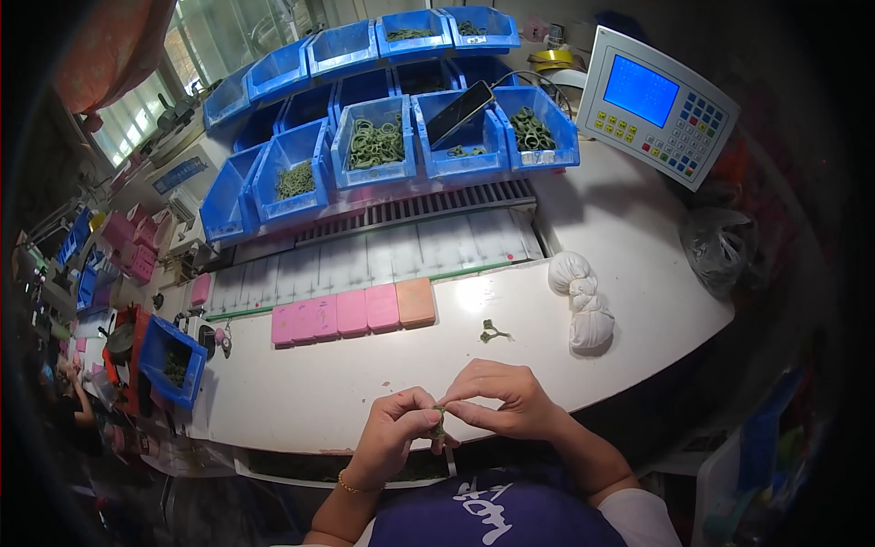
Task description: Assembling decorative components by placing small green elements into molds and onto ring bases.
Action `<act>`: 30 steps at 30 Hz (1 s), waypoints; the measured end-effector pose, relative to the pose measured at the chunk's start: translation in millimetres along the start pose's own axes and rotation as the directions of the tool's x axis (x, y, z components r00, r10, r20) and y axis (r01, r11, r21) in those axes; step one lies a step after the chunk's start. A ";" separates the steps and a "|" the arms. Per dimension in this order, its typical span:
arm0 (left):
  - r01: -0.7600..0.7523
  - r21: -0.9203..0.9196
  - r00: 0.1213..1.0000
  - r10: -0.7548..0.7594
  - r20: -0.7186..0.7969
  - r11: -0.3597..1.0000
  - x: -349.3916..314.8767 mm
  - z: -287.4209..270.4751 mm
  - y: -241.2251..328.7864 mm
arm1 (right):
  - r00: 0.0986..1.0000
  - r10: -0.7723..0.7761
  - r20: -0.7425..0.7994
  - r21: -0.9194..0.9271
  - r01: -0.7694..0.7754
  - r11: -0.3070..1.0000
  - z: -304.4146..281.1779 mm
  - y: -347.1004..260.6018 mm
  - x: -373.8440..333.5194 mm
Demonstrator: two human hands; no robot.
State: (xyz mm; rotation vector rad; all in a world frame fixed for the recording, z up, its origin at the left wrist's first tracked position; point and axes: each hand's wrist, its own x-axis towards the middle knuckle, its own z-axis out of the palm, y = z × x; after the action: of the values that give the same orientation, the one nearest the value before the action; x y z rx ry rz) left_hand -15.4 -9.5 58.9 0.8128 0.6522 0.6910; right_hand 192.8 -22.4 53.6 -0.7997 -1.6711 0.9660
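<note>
Close to the front edge of the white table (pixel 301 401), my two hands meet at the fingertips. My left hand (pixel 394 432) pinches a small dark green piece (pixel 440 425), mostly covered by the fingers. The thumb and forefinger of my right hand (pixel 507 401) close on the upper end of that same piece. Its exact shape is too small to make out. Farther off, a branched green piece (pixel 493 332) lies loose on the tabletop. To the left of it stands a row of pink blocks (pixel 352 313), with an orange block (pixel 416 302) at its right end.
Blue bins (pixel 375 146), several with green rings or bits, rise in tiers at the back. A phone (pixel 460 113) leans in one. At right are a knotted white cloth bundle (pixel 591 319) and a control panel (pixel 629 91). Another blue bin (pixel 173 362) hangs at the left edge.
</note>
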 end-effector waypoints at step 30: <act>0.059 -0.011 0.996 -0.058 0.061 0.998 2.8 -7.2 -3.8 | 0.998 0.047 0.029 0.035 -0.048 0.998 -1.1 4.1 -2.2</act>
State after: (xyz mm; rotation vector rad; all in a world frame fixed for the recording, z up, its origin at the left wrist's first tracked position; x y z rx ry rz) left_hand -17.9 -6.3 51.3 0.7967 0.6135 0.6141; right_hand 194.8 -22.1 49.3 -0.8089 -1.6610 1.0413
